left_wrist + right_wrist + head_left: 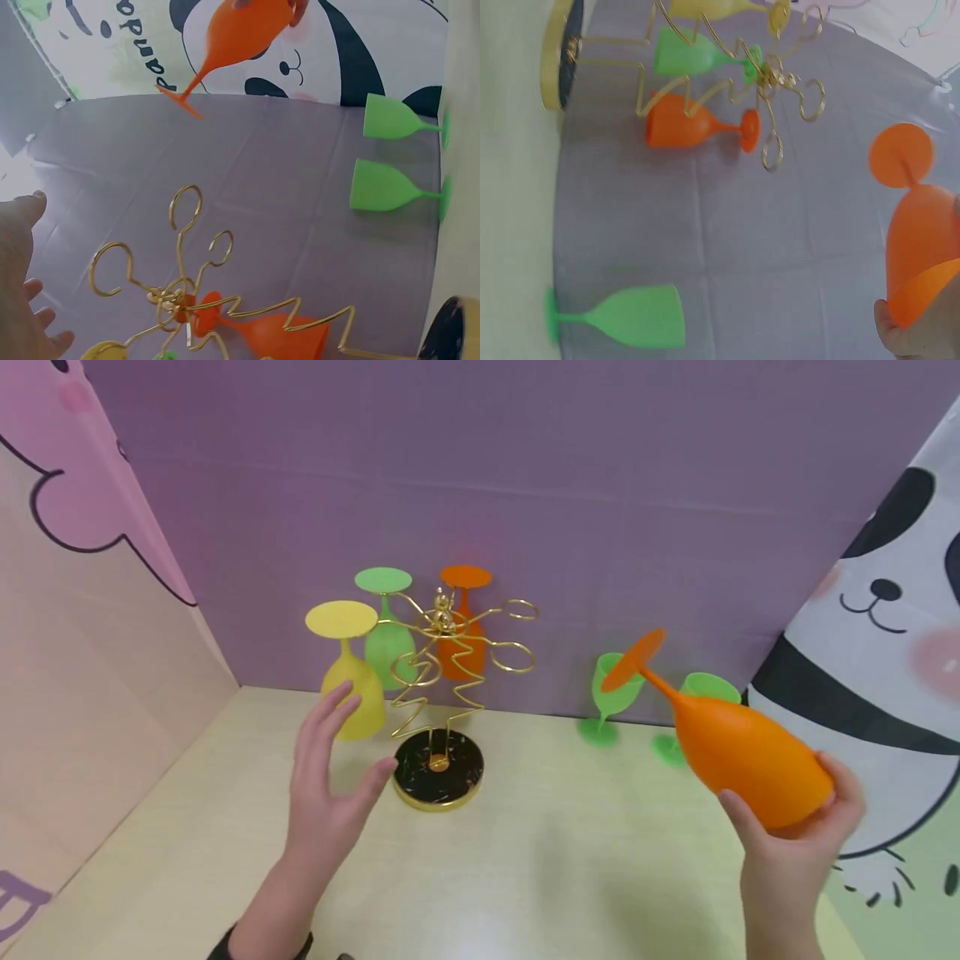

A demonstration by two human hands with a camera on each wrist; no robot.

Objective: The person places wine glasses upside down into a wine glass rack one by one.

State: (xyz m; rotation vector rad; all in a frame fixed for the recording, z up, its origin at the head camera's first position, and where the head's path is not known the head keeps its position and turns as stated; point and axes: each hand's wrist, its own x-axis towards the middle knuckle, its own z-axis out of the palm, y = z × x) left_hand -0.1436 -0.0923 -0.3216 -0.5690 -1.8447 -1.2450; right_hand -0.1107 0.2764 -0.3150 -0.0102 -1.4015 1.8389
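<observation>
My right hand (798,843) grips an orange wine glass (750,760) by its bowl, near the rim. The glass is tilted upside down, its foot pointing up and left. My left hand (330,785) is spread with nothing in it, in front of a gold wire glass rack (442,631) on a round black base (438,768). Upside down from the rack's hooks hang a yellow wine glass (352,693), a green wine glass (390,652) and a second orange wine glass (461,652). Bare wire loops (513,656) stick out on the rack's right side.
Two green wine glasses (390,116) stand upright on the pale table (510,877) at the back right, one partly behind the held glass in the head view. A purple-grey cloth backdrop (525,510) rises behind the table. A panda-printed panel (862,693) borders the right side.
</observation>
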